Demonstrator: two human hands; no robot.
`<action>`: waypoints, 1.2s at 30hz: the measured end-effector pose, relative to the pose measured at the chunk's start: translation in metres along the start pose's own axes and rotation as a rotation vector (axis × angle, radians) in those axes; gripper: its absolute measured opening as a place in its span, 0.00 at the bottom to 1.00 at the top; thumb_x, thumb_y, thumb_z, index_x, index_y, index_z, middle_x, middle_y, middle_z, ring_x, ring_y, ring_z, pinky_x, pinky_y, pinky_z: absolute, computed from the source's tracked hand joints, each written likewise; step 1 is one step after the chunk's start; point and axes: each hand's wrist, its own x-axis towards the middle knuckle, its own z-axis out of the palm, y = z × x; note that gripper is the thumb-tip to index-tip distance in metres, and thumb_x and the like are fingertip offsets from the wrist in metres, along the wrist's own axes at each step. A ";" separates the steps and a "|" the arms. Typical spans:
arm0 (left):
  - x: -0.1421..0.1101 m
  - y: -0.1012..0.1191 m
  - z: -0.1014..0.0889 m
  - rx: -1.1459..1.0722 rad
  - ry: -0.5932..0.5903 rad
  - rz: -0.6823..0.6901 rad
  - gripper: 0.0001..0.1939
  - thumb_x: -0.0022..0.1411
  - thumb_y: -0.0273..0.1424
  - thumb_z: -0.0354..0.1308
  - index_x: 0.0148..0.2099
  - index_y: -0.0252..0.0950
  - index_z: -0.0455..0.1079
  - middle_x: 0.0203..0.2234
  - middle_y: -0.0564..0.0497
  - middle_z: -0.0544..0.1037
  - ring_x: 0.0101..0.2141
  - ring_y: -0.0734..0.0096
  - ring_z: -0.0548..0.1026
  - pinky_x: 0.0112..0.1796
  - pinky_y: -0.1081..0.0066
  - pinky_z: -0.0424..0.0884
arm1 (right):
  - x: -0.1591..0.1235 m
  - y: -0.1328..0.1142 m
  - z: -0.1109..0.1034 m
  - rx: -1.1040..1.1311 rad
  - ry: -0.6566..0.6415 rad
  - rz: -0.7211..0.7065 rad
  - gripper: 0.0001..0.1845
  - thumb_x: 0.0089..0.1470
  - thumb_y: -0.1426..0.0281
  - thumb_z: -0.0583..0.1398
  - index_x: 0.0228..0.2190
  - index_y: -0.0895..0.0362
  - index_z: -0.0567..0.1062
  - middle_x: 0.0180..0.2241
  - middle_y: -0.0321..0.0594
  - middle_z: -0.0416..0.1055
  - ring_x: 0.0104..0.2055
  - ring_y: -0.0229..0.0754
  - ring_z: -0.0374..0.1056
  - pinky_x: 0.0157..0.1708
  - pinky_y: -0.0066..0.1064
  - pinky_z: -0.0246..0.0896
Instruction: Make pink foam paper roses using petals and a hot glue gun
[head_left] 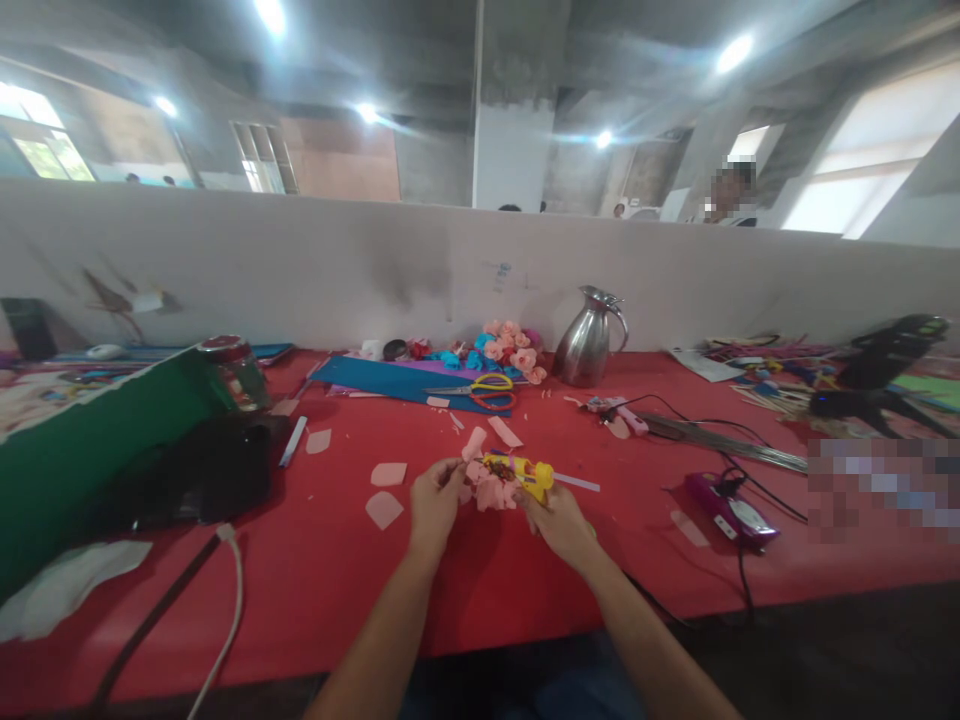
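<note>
My left hand (437,500) is closed on a pink paper flower (491,490), its thumb and fingers pinching the left side. In my right hand (559,520) is a yellow glue gun (536,478), with a pale glue stick (581,482) poking out behind it to the right. The gun's nozzle points left, over the middle of the flower; whether it touches the paper I cannot tell. Loose pink paper petals (385,510) lie on the red table to the left of my hands. Just beyond the flower is another pink strip (505,432).
Scissors (480,391) rest on blue paper (390,380) beyond my hands. Behind stand finished paper flowers (514,350) and a metal jug (589,340). A purple power strip (731,512) with cables lies right; a green board (97,450) and black plastic (202,470) are left.
</note>
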 end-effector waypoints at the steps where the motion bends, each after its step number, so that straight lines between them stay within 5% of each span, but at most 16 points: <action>1: 0.000 0.000 0.000 -0.005 -0.003 0.001 0.16 0.48 0.41 0.58 0.32 0.33 0.74 0.21 0.50 0.75 0.21 0.74 0.69 0.22 0.76 0.63 | 0.000 0.000 0.000 0.004 0.002 -0.005 0.20 0.52 0.54 0.52 0.20 0.56 0.66 0.13 0.31 0.60 0.16 0.35 0.59 0.19 0.25 0.52; 36: -0.001 0.005 0.000 -0.042 -0.013 -0.053 0.15 0.47 0.40 0.59 0.31 0.32 0.74 0.19 0.51 0.74 0.18 0.76 0.67 0.21 0.77 0.62 | 0.003 0.001 0.003 0.026 0.011 -0.024 0.19 0.51 0.54 0.54 0.20 0.56 0.66 0.12 0.31 0.60 0.16 0.35 0.58 0.17 0.25 0.52</action>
